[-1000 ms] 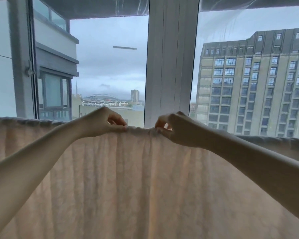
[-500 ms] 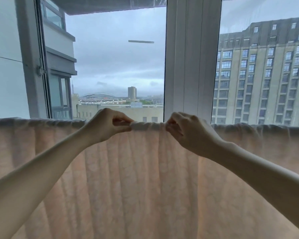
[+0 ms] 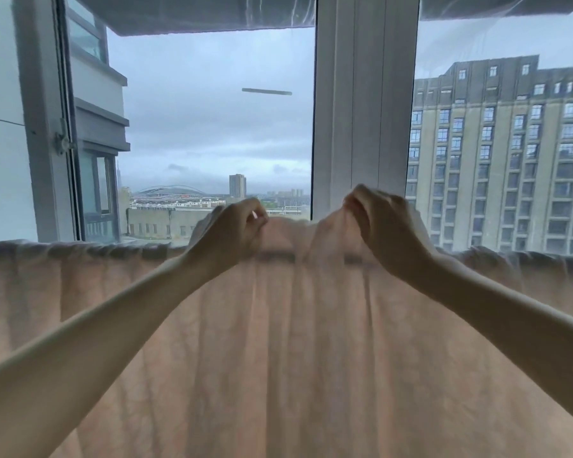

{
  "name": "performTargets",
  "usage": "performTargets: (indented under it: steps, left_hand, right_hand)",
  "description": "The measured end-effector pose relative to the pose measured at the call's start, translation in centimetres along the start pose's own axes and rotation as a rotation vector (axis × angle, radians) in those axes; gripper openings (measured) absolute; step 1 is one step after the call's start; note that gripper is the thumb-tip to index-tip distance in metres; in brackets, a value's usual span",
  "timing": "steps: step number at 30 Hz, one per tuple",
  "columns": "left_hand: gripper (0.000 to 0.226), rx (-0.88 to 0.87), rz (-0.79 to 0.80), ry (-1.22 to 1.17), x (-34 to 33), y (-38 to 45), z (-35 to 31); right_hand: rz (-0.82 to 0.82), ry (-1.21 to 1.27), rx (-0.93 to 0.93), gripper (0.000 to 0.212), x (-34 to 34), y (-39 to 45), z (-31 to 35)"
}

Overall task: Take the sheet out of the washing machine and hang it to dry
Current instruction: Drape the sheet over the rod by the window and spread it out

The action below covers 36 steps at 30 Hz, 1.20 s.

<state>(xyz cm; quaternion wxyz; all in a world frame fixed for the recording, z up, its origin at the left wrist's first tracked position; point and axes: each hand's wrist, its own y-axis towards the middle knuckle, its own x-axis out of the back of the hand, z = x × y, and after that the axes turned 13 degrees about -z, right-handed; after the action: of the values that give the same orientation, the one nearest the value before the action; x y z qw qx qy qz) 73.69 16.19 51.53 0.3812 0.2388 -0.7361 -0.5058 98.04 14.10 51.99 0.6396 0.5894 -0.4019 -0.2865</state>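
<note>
A pale pink sheet hangs across the whole width of the view, draped over a horizontal rod whose dark line shows through the cloth between my hands. My left hand pinches the sheet's top fold just left of centre. My right hand pinches it just right of centre. Both hands hold the cloth lifted a little above the rod, so a hump of fabric rises between them. To either side the sheet's top edge lies gathered in small folds along the rod.
A white window post stands straight behind my hands. Large glass panes sit to its left and right, with a tall building outside. A window frame with a latch is at the left.
Both hands have lifted the sheet's top fold up off the rod and moved slightly apart. A hump of cloth now stands between them where the edge lay flat before.
</note>
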Motion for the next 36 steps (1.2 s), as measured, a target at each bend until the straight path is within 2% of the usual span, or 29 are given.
performTargets:
  steps: [2, 4, 5, 7, 9, 13, 14, 17, 19, 23, 27, 32, 36]
  left_hand:
    - [0.011, 0.05, -0.078, -0.013, -0.4, 2.8, 0.4]
    - [0.01, 0.139, -0.108, -0.023, -0.9, 5.3, 1.3]
    - [0.009, 0.176, -0.088, -0.022, -1.4, 5.8, 1.9]
    - [0.009, 0.191, 0.055, -0.008, -2.4, 5.1, 3.0]
    - [0.008, 0.172, 0.187, -0.002, -2.8, 3.8, 3.7]
    - [0.001, 0.183, 0.076, -0.093, -1.9, 4.8, 4.3]
    - [0.001, 0.169, 0.142, -0.077, -1.8, 4.9, 4.2]
    - [0.004, 0.136, 0.527, -0.017, -1.6, 3.8, 3.7]
    - [0.008, 0.106, 0.576, -0.053, -1.2, 3.1, 3.5]
    - [0.026, 0.005, 0.519, -0.065, 0.5, 2.0, 3.8]
    - [0.043, -0.001, 0.498, -0.092, 2.6, 0.8, 4.9]
    - [0.021, -0.026, 0.454, -0.042, 5.3, 0.0, 7.1]
    - [0.019, -0.03, 0.423, -0.025, 7.4, -0.6, 9.4]
  right_hand:
    - [-0.112, -0.028, -0.074, 0.02, -1.2, 3.6, -1.0]
    - [-0.109, -0.116, -0.115, 0.021, -2.6, 6.0, -2.7]
    - [-0.021, -0.171, -0.107, 0.022, -3.3, 6.3, -3.6]
    - [0.262, -0.227, -0.085, 0.022, -4.4, 5.3, -4.7]
    - [0.392, -0.205, -0.087, 0.017, -4.6, 3.8, -5.4]
    - [0.22, -0.103, -0.094, 0.015, -4.4, 4.5, -5.6]
    - [0.272, -0.087, -0.082, 0.015, -4.5, 4.6, -5.4]
    - [0.696, -0.02, -0.054, 0.014, -4.7, 3.4, -4.2]
    - [0.841, 0.087, -0.086, 0.015, -4.3, 2.8, -3.7]
    - [0.84, 0.299, -0.147, 0.011, -3.8, 3.0, -2.4]
    - [0.794, 0.354, -0.062, 0.021, -3.8, 3.0, 1.4]
    - [0.711, 0.251, 0.163, 0.026, -4.1, 2.1, 6.5]
    - [0.685, 0.189, 0.262, 0.034, -5.7, 1.5, 9.4]
